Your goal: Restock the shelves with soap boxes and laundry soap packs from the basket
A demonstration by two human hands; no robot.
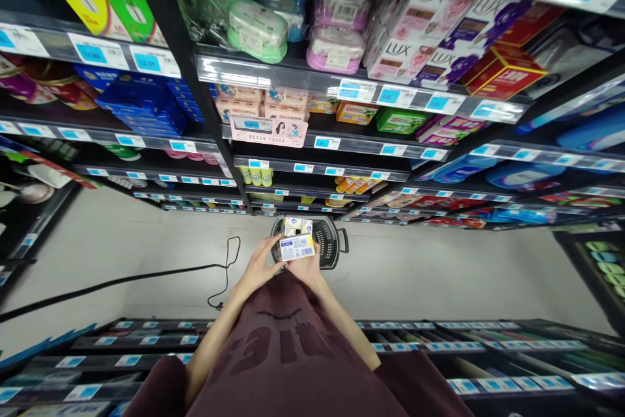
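Note:
A white-and-yellow soap box [297, 248] with blue print and a barcode is held level in front of my shirt, printed face up. My left hand [258, 265] grips its left end, with the fingers at the far corner and the thumb near the close edge. My right hand [306, 266] supports it from below and at the right end; part of those fingers is hidden by the box. Beneath and beyond it is a dark shopping basket [334, 254] with slotted sides. Similar white-and-yellow boxes [299, 224] sit in the basket's left part.
Ahead stands a tall shelf [273, 75] with soap dishes [258, 30], LUX soap boxes [400, 56] and laundry soaps [356, 112]. Another shelf [527, 365] is behind me. A black cable [146, 275] runs across the pale floor [430, 274] at left.

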